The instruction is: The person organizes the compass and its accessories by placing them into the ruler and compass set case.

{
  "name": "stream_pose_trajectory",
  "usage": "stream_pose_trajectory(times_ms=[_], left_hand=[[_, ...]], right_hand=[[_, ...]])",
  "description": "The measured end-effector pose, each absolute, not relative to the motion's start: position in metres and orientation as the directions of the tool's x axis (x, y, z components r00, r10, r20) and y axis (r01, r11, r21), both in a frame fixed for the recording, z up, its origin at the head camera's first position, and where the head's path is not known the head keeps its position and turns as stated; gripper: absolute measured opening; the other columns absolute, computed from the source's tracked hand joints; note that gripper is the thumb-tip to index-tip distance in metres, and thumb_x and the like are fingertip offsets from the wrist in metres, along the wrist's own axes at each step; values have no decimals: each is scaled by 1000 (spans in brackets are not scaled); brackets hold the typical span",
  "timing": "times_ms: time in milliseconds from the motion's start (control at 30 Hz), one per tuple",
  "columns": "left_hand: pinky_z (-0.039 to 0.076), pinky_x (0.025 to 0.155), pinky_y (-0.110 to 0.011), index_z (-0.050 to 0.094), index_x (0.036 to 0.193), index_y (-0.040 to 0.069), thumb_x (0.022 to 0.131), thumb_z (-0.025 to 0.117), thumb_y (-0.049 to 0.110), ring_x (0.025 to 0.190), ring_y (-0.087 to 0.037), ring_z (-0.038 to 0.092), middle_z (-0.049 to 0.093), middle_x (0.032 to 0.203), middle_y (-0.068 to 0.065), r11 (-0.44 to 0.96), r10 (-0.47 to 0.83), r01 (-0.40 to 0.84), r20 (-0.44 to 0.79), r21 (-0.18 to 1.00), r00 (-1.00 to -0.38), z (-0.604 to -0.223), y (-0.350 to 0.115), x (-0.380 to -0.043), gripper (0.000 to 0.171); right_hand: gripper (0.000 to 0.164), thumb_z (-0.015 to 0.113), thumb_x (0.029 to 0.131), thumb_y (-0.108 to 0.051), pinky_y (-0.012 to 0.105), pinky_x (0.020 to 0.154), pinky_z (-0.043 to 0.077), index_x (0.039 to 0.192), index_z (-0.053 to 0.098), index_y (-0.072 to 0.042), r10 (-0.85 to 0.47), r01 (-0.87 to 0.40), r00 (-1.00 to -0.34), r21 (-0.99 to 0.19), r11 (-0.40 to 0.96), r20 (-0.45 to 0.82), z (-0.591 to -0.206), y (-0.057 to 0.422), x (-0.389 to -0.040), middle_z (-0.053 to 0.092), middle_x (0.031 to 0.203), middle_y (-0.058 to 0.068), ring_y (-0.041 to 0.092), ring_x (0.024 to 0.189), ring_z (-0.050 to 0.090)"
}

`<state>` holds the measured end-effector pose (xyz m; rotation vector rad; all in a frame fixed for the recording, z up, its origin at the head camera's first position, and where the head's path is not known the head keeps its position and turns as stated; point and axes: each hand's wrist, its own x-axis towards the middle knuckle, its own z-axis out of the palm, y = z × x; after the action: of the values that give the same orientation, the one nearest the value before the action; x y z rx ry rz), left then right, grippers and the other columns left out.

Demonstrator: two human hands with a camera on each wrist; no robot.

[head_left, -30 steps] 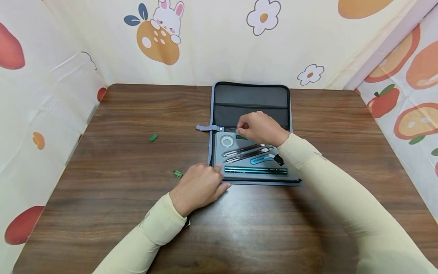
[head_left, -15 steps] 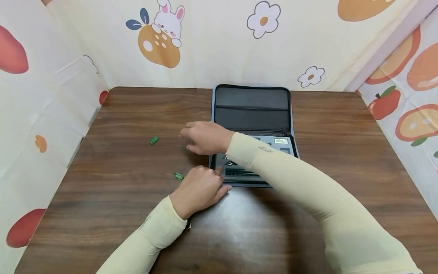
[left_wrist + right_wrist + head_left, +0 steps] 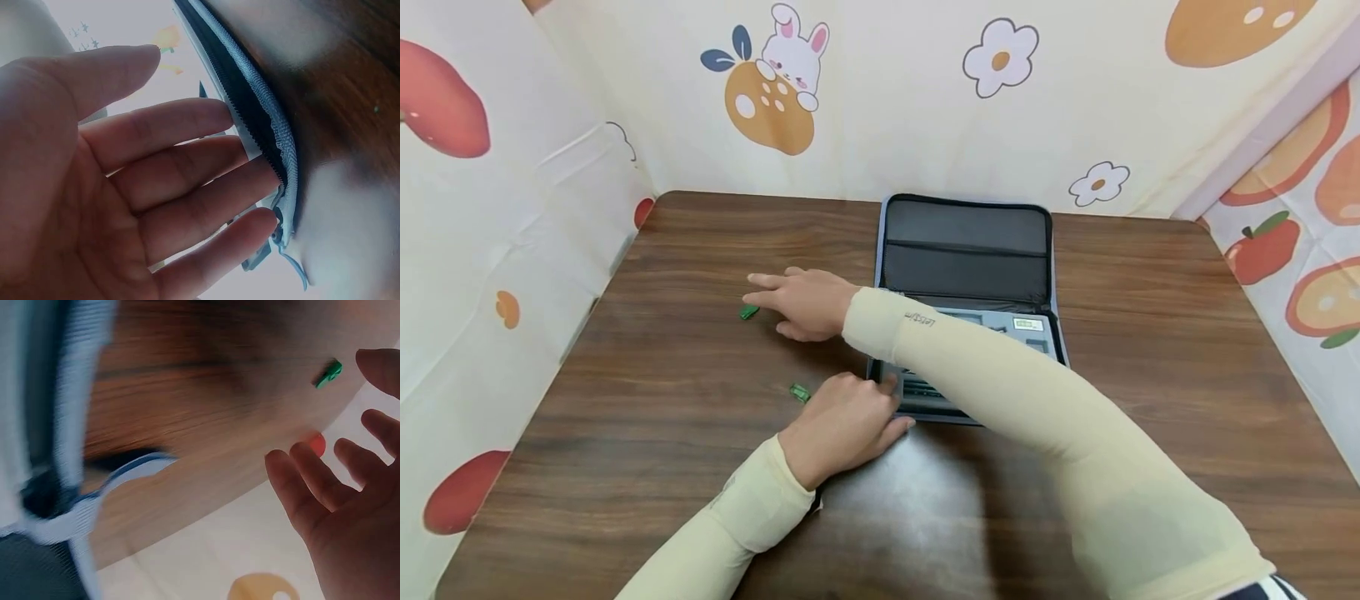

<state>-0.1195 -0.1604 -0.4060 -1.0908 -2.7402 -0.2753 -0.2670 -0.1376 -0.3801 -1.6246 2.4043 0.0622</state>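
A zip-up case (image 3: 966,271) lies unfolded on the wooden table, its dark lid toward the wall. My left hand (image 3: 842,425) rests at the case's near left corner, fingers nearly straight along the zipped edge (image 3: 253,128). Extended over the table left of the case, my right hand (image 3: 808,304) has its fingers spread and holds nothing. Its fingertips are close above a small green piece (image 3: 748,312), seen apart from the hand in the right wrist view. Another small green piece (image 3: 800,392) lies beside my left hand. My right forearm hides much of the tray with the dark pencils (image 3: 925,392).
A light strap (image 3: 140,469) sticks out from the case's side in the right wrist view. A small white label (image 3: 1028,324) shows in the grey tray near empty slots. A printed cloth wall (image 3: 895,108) stands along the table's far edge.
My right hand has moved left from above the tray, past the case's edge, to the farther green piece, and its fingers have spread. My left hand stays at the case corner.
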Motion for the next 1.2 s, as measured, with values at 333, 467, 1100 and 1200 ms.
stream_pose_trajectory(times_ms=[333, 467, 1100, 1200], left_hand=[[48, 48, -34, 66, 72, 17, 93, 71, 41, 53, -18, 60, 60, 71, 3, 729, 638, 677, 254, 107, -727, -406, -157, -115, 32], [50, 50, -34, 66, 72, 18, 92, 72, 41, 56, -18, 61, 60, 67, 4, 726, 638, 678, 257, 115, -726, -409, -153, -114, 31], [47, 46, -32, 63, 64, 19, 92, 71, 41, 52, -15, 58, 60, 70, 4, 746, 622, 661, 269, 81, -735, -409, -164, -114, 36], [46, 44, -32, 64, 64, 19, 93, 70, 42, 49, -15, 57, 58, 66, 4, 746, 625, 661, 256, 81, -737, -407, -165, -114, 37]], right_hand=[[58, 51, 105, -31, 39, 109, 38, 159, 30, -32, -917, -963, -250, -17, 269, -310, -389, -181, -254, 15, 167, -7, 31, 138, 40], [51, 50, 106, -30, 39, 104, 42, 155, 40, -30, -914, -971, -226, 5, 238, -336, -398, -184, -252, 23, 165, -5, 32, 133, 44], [31, 48, 104, -6, 27, 88, 46, 122, 71, -17, -961, -975, -210, -31, 219, -178, -405, -183, -253, 60, 112, 3, 19, 101, 59], [32, 48, 103, -6, 27, 88, 47, 124, 71, -17, -960, -972, -221, -36, 230, -169, -405, -179, -255, 60, 112, 4, 19, 100, 58]])
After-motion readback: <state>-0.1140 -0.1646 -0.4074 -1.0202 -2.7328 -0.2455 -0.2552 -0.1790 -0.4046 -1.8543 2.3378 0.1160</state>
